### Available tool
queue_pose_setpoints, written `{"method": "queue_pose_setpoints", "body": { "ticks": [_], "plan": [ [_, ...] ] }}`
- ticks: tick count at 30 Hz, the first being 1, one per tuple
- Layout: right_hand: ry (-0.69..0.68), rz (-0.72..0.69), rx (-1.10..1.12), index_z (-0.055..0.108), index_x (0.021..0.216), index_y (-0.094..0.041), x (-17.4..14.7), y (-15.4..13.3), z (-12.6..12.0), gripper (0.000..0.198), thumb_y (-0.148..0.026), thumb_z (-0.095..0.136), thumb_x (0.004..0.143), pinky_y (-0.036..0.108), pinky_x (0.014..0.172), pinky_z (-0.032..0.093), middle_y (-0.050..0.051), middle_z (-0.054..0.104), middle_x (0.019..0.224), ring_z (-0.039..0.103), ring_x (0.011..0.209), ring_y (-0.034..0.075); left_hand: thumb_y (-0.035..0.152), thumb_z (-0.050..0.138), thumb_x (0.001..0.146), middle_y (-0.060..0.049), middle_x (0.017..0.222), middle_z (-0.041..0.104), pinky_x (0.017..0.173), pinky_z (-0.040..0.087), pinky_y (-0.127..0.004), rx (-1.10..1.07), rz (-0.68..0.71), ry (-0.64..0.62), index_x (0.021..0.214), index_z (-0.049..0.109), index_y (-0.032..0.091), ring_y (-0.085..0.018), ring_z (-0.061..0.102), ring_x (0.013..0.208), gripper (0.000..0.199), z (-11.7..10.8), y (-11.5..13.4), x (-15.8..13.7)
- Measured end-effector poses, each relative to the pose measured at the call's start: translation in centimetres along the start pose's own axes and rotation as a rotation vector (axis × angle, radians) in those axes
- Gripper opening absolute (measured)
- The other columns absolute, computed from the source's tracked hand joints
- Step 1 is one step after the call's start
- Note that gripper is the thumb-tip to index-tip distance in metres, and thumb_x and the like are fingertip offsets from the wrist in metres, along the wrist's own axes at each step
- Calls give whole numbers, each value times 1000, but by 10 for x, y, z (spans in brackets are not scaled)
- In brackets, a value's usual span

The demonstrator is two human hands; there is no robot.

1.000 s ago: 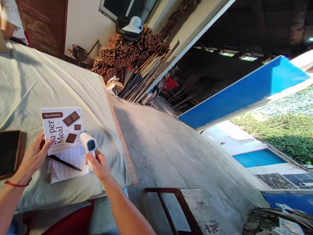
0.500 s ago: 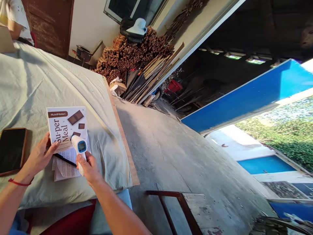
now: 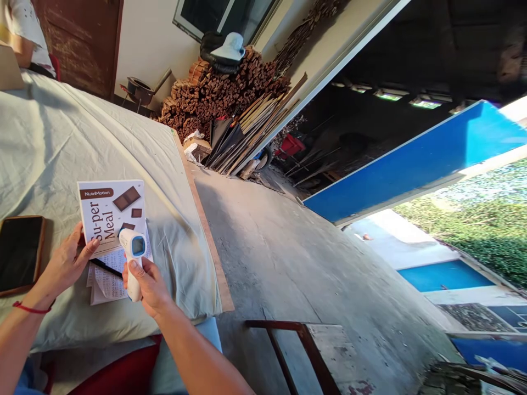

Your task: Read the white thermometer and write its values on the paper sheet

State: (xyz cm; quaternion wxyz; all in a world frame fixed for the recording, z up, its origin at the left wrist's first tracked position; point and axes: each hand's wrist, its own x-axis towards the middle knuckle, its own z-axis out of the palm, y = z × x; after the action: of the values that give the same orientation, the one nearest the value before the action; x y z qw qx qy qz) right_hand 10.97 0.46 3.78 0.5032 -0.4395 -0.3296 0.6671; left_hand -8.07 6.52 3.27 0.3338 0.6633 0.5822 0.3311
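My left hand (image 3: 68,258) grips the lower left edge of a white meal box (image 3: 96,206) printed with brown bars and lettering, the thumb on its front. My right hand (image 3: 149,285) is wrapped round the handle of a white and blue infrared thermometer (image 3: 134,255). The thermometer's head overlaps the box's lower right part, and its small screen faces me. Beneath the box lie sheets of paper with writing (image 3: 106,285), with a black pen (image 3: 107,267) across them. To the left of my left hand rests a phone in a brown case (image 3: 20,252).
A pale cloth (image 3: 135,153) covers the table. Another person (image 3: 31,38) sits at its far left, beside a cardboard box (image 3: 10,68). Stacked firewood (image 3: 214,90) stands against the wall. A wooden frame (image 3: 304,343) stands on the concrete floor at right.
The thermometer has turned slightly in my right hand, so more of its handle shows. Its screen display looks fainter. My left hand and the box stay nearly in place.
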Motion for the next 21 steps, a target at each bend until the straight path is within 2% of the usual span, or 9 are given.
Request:
{"method": "queue_pose_setpoints", "body": {
  "ticks": [4,11,18,21],
  "plan": [
    [-22,20,32,59,73,-20,-5,-3,0,56,-69,79,57,24,48,35,-2,54,61,46,52,10,73,36,82,-9,113,67,86,50,-42,10,-27,6,128,49,21,-28,61,102,70,-1,2,-1],
    [-35,8,-1,57,72,-20,-20,-10,2,56,-70,79,58,25,50,35,-2,53,60,47,53,11,73,38,80,-8,107,68,83,52,-40,-18,4,-9,126,49,19,-26,63,92,72,-5,12,-1],
    [-82,-13,-51,56,74,-21,-33,-19,6,56,-72,76,61,25,51,35,-2,52,62,46,54,11,75,38,79,-7,107,68,83,53,-38,-11,13,-10,126,49,19,-24,63,90,74,-5,10,1],
    [-79,-26,-96,55,74,-20,-32,-20,-1,56,-73,72,65,25,52,37,-1,52,63,47,55,12,74,39,81,-6,108,68,83,53,-37,-4,21,-2,128,49,20,-23,63,91,73,-5,8,1]
  ]
}}
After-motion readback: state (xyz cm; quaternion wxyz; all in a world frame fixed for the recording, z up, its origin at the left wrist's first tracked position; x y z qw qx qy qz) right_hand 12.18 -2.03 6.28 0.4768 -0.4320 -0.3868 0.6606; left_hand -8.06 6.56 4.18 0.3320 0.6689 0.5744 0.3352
